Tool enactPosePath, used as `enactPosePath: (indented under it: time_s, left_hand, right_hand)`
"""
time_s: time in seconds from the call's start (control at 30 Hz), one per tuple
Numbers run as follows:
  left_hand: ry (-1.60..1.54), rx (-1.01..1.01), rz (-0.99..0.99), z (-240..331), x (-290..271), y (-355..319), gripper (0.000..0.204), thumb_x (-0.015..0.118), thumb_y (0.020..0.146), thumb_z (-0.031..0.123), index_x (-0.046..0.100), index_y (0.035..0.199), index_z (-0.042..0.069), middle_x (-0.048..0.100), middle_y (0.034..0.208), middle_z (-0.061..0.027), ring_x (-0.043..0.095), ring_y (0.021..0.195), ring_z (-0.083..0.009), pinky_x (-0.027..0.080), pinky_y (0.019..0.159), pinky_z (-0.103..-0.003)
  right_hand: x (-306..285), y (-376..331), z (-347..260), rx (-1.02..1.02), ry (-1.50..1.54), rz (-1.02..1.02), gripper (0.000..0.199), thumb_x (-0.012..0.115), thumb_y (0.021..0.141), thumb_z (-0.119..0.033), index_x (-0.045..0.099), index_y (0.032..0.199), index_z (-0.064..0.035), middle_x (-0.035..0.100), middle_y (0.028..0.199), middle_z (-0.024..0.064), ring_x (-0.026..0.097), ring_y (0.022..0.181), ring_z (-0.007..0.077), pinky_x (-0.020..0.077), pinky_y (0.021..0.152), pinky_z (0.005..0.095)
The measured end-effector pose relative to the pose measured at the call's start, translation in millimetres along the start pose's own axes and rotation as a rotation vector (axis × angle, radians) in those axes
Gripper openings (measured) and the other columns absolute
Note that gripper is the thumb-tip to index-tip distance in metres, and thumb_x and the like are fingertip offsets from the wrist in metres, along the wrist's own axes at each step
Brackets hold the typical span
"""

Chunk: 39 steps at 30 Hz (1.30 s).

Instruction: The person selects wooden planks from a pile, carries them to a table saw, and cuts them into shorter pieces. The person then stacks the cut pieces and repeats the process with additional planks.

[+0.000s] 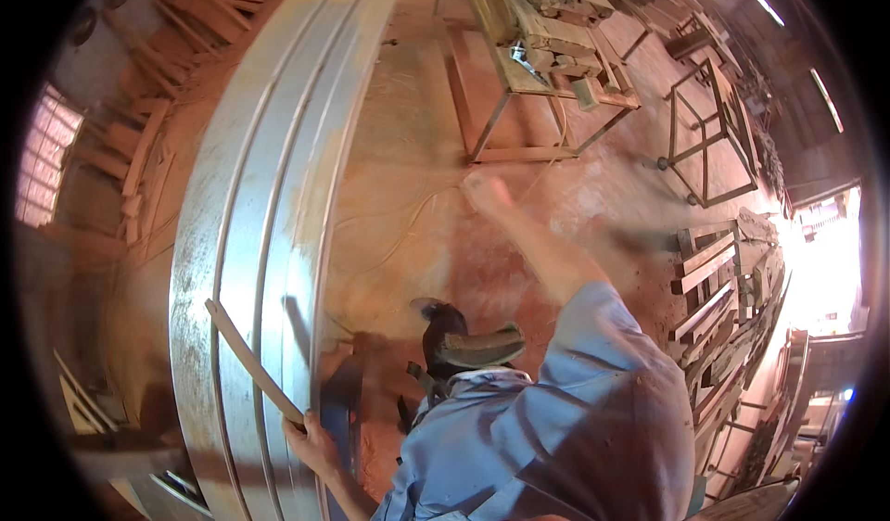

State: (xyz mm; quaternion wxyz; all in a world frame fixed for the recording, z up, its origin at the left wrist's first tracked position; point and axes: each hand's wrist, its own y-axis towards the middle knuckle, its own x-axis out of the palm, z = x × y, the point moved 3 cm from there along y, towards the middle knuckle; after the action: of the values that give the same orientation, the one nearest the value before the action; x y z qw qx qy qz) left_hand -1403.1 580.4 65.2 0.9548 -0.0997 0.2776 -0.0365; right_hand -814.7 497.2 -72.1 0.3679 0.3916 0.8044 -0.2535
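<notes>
My left hand (313, 442) is closed round the lower end of a thin wooden strip (252, 363). The strip slants up and left over a long pale panel (243, 271) with raised lengthwise ridges, and its shadow falls on the panel. Whether the strip touches the panel I cannot tell. Stretched forward over the floor, my right hand (487, 192) is smeared by motion, so its fingers and anything in them do not show clearly. It is nearest to a metal-framed table (519, 153).
Stacked timber (556, 34) lies on the metal-framed table. A wheeled metal frame (709, 155) stands farther right, above a pile of wooden pieces (714, 289). A thin cable (408, 220) runs across the dusty floor. Planks (148, 155) lean along the left wall.
</notes>
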Motion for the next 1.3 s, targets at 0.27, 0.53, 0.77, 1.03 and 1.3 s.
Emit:
enactPosePath:
  time_s: [0.27, 0.53, 0.77, 1.03, 1.3]
  left_hand:
    - [0.245, -0.014, -0.077, 122.4, 122.5, 98.0, 0.021, 0.059, 0.089, 0.01, 0.054, 0.103, -0.005, 0.048, 0.076, -0.0072, 0.044, 0.066, -0.0169, 0.042, 0.061, -0.032]
    - [0.201, -0.088, 0.046, 141.5, 164.4, 126.0, 0.033, 0.063, 0.086, 0.008, 0.06, 0.116, -0.004, 0.065, 0.087, -0.0081, 0.059, 0.079, -0.0132, 0.048, 0.073, -0.029]
    - [0.339, -0.001, 0.008, 145.2, 178.5, 129.5, 0.034, 0.062, 0.087, 0.007, 0.061, 0.119, -0.002, 0.069, 0.087, -0.0101, 0.064, 0.08, -0.0134, 0.051, 0.073, -0.029]
    - [0.187, 0.025, 0.033, 143.7, 177.8, 118.3, 0.034, 0.063, 0.087, 0.007, 0.061, 0.12, -0.001, 0.069, 0.086, -0.0083, 0.063, 0.078, -0.0107, 0.051, 0.071, -0.028]
    - [0.082, 0.035, 0.027, 118.8, 149.5, 39.0, 0.038, 0.067, 0.085, 0.008, 0.062, 0.123, 0.003, 0.06, 0.077, -0.0006, 0.053, 0.066, -0.0063, 0.045, 0.059, -0.024]
  right_hand:
    - [-135.6, 223.2, 179.4, 0.03, -0.811, 0.132, 0.04, 0.061, 0.09, -0.038, 0.063, 0.117, -0.0088, 0.064, 0.117, 0.0177, 0.06, 0.11, 0.0349, 0.0494, 0.089, 0.0474]
    - [-147.6, 330.5, 198.1, 0.144, -0.997, 0.065, 0.047, 0.05, 0.095, -0.04, 0.058, 0.126, -0.0057, 0.063, 0.126, 0.0196, 0.061, 0.115, 0.0394, 0.051, 0.092, 0.0503]
    - [-164.6, 387.2, 279.9, 0.059, -1.112, -0.08, 0.032, 0.05, 0.095, -0.024, 0.068, 0.103, 0.0014, 0.069, 0.105, 0.0252, 0.067, 0.1, 0.0401, 0.0539, 0.083, 0.0507]
    - [-138.3, 359.5, 266.0, 0.046, -0.078, 0.106, 0.018, 0.052, 0.094, -0.017, 0.06, 0.099, -0.0013, 0.062, 0.081, 0.0156, 0.062, 0.072, 0.0297, 0.0502, 0.057, 0.0425]
    - [-111.7, 163.1, 5.4, 0.042, 1.47, -0.545, 0.022, 0.053, 0.1, -0.026, 0.056, 0.114, -0.009, 0.053, 0.072, 0.0022, 0.049, 0.057, 0.0138, 0.0402, 0.047, 0.0279]
